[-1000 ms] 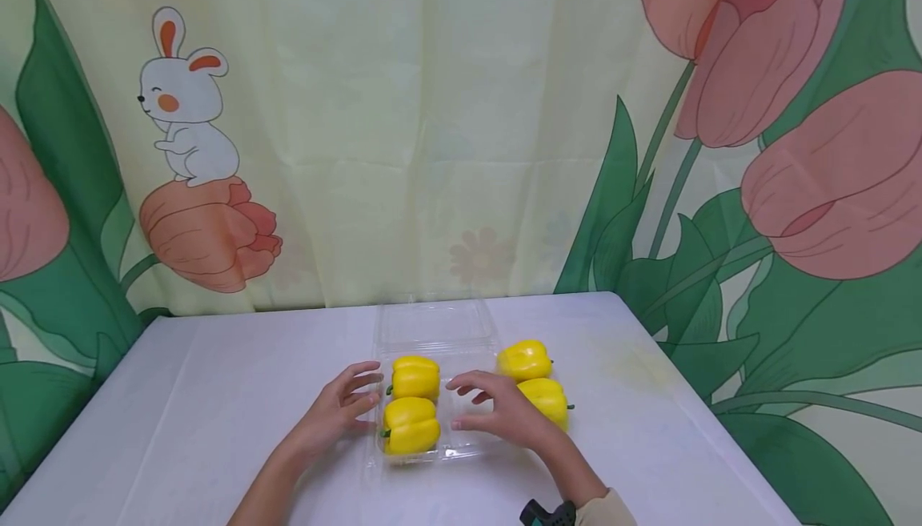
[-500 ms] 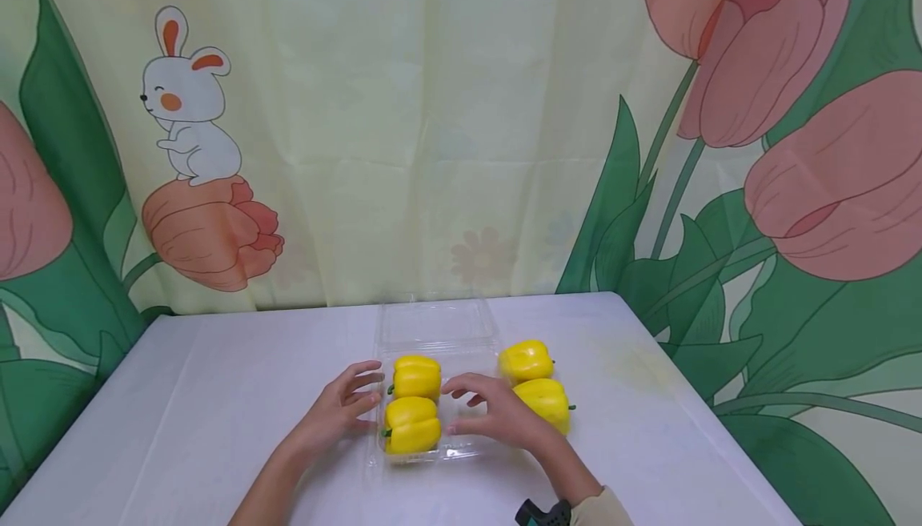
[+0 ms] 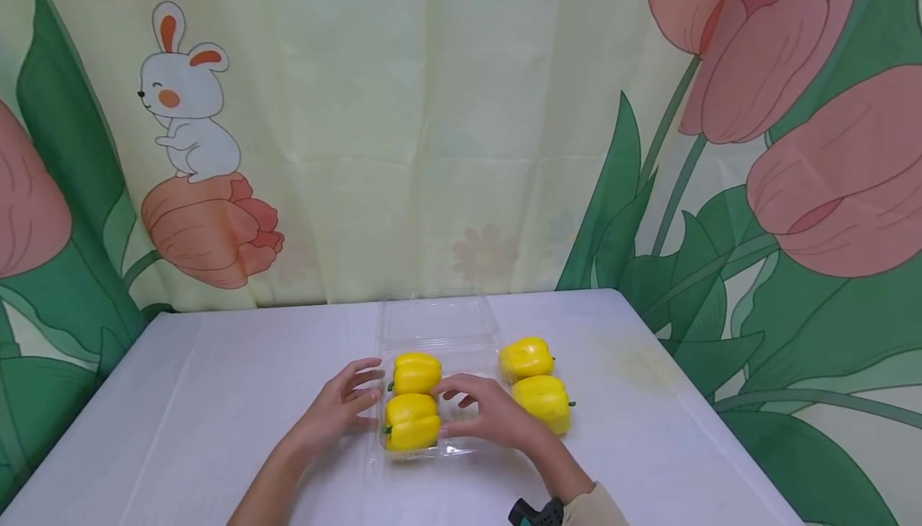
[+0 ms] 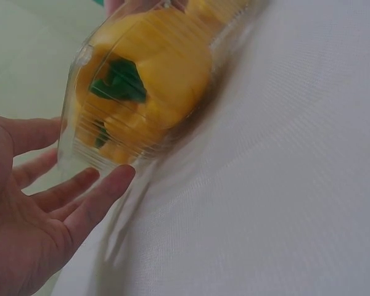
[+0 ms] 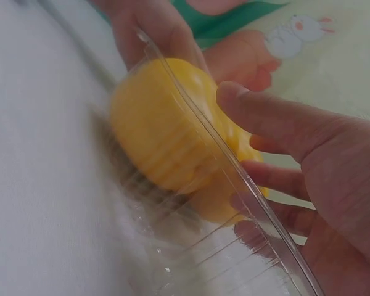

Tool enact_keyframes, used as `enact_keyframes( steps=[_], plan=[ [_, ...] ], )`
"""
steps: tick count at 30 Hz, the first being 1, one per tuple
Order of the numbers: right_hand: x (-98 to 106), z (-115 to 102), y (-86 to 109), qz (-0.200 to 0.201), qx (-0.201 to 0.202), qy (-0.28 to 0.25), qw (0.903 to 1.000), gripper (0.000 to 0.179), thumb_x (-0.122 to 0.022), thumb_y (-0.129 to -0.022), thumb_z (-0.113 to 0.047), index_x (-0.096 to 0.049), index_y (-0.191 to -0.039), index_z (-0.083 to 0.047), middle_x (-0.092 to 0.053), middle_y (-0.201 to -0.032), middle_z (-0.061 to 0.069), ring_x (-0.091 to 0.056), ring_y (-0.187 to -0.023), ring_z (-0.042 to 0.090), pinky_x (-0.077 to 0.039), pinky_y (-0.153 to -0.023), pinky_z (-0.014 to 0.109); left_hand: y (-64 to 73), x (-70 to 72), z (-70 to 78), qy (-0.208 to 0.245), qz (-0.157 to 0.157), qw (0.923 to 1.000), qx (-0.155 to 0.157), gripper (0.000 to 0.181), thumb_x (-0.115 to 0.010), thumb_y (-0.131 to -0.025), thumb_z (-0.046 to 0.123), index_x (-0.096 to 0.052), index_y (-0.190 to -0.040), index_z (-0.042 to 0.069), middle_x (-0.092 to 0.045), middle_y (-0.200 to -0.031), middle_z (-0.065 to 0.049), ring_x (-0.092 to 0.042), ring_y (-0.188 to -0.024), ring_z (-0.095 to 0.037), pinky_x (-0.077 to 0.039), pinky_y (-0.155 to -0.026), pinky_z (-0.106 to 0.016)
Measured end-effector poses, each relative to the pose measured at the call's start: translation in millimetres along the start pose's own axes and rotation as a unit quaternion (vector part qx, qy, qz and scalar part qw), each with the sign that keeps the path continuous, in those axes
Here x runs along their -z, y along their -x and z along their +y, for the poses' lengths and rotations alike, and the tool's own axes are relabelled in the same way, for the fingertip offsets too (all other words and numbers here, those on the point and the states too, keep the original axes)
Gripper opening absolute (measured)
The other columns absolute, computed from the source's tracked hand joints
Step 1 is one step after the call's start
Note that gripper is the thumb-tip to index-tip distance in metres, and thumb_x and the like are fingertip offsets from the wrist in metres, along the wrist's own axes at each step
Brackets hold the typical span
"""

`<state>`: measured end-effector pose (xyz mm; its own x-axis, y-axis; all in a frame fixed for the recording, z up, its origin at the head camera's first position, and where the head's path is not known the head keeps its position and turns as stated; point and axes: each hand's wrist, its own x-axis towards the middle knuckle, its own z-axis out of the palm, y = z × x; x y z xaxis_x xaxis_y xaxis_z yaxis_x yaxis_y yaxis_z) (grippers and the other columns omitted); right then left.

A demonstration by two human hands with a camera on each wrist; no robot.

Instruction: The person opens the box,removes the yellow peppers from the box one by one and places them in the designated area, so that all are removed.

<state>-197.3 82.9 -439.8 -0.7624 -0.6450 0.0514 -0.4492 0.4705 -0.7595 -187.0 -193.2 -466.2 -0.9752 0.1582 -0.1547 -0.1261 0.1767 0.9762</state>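
Note:
A clear plastic clamshell box (image 3: 468, 442) lies with its lid (image 3: 435, 322) folded back. Two yellow bell peppers fill its left side: a front pepper (image 3: 412, 423) and a back pepper (image 3: 417, 372), stems pointing left. My left hand (image 3: 333, 407) spreads loosely along the box's left wall, fingertips at the plastic in the left wrist view, where a green stem (image 4: 118, 81) shows through. Over the box's right half, my right hand (image 3: 490, 412) has thumb and fingers parted, their tips at the peppers' right sides. The right wrist view shows this hand (image 5: 339, 166) beyond the clear rim.
Two more yellow peppers sit right of the box, one behind (image 3: 527, 359) and one nearer (image 3: 543, 403), close to my right hand. A white cloth covers the table (image 3: 648, 462). Behind its far edge hangs a printed curtain (image 3: 360, 150).
My right hand has shifted left, bringing its fingertips to the two boxed peppers and uncovering more of the nearer right-hand pepper. My left hand and the peppers keep their places.

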Motion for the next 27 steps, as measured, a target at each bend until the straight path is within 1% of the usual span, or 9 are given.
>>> enact_keyframes(
  steps=[2, 9, 17, 24, 27],
  plan=[
    [-0.7, -0.3, -1.2, -0.004, -0.003, -0.002, 1.0, 0.049, -0.076, -0.082, -0.037, -0.06, -0.126, -0.026, -0.062, -0.128, -0.008, -0.059, -0.113, 0.02, -0.054, -0.094, 0.033, 0.5, 0.4, -0.2, 0.0, 0.0, 1.0, -0.001, 0.055, -0.065, -0.092, 0.026, -0.042, -0.142, 0.019, -0.046, -0.147, -0.015, -0.049, -0.13, -0.037, -0.059, -0.084, -0.043],
    [-3.1, -3.7, -3.4, -0.012, 0.001, -0.009, 0.9999, 0.047, -0.077, -0.081, -0.035, -0.061, -0.124, -0.027, -0.063, -0.126, -0.01, -0.06, -0.112, 0.019, -0.054, -0.093, 0.034, 1.1, 0.6, -0.9, 0.009, -0.013, 0.9998, -0.009, 0.056, -0.064, -0.093, 0.025, -0.039, -0.144, 0.018, -0.044, -0.148, -0.016, -0.047, -0.132, -0.037, -0.059, -0.083, -0.041],
    [-6.3, -4.5, -6.7, -0.013, 0.003, -0.004, 0.9999, 0.047, -0.079, -0.08, -0.034, -0.061, -0.123, -0.029, -0.062, -0.126, -0.012, -0.059, -0.112, 0.014, -0.054, -0.092, 0.027, 0.2, 0.7, -0.9, 0.009, -0.012, 0.9998, -0.01, 0.056, -0.064, -0.093, 0.024, -0.04, -0.143, 0.019, -0.044, -0.148, -0.016, -0.048, -0.131, -0.037, -0.059, -0.083, -0.042],
    [-8.0, -3.5, -8.2, -0.013, 0.002, 0.003, 0.9999, 0.049, -0.079, -0.079, -0.035, -0.061, -0.124, -0.031, -0.062, -0.126, -0.014, -0.058, -0.112, 0.013, -0.054, -0.091, 0.027, 0.2, 1.7, -1.6, 0.012, -0.014, 0.9997, -0.013, 0.057, -0.064, -0.093, 0.025, -0.039, -0.144, 0.019, -0.043, -0.149, -0.016, -0.047, -0.132, -0.036, -0.059, -0.083, -0.042],
    [-8.4, -3.0, -9.4, -0.015, 0.008, 0.007, 0.9998, 0.05, -0.079, -0.079, -0.034, -0.06, -0.125, -0.03, -0.061, -0.127, -0.014, -0.058, -0.112, 0.012, -0.054, -0.091, 0.026, 0.3, 1.7, -1.3, 0.013, -0.013, 0.9997, -0.013, 0.057, -0.064, -0.093, 0.025, -0.039, -0.144, 0.019, -0.043, -0.149, -0.016, -0.048, -0.132, -0.036, -0.059, -0.083, -0.042]
  ],
)
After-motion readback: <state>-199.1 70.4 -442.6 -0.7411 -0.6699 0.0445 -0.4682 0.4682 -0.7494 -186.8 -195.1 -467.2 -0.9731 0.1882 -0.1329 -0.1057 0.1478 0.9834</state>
